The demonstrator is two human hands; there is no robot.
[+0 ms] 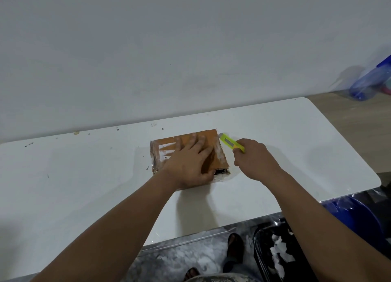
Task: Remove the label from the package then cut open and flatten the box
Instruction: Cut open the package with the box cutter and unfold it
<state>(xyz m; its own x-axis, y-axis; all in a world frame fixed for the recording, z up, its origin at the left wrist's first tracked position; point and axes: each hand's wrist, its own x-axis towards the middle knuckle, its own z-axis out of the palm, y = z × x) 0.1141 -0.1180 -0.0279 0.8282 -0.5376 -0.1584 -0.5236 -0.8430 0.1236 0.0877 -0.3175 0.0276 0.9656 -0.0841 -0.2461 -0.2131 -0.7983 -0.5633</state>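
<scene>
A small brown cardboard box (208,142) wrapped in clear tape lies on the white table (84,176). White label remnants (167,151) stick to its top near the left side. My left hand (188,163) lies flat on the box with fingers spread, pressing it down. My right hand (254,159) grips a yellow-green utility knife (230,143), whose tip touches the box's far right corner. The near right end of the box looks torn, with a dark gap showing.
A black bin (266,258) with torn white paper scraps stands on the floor at the lower right, next to a blue plastic chair (355,216). A blue and clear plastic bag (370,80) leans by the wall at the far right. Sandalled feet (234,250) show under the table edge.
</scene>
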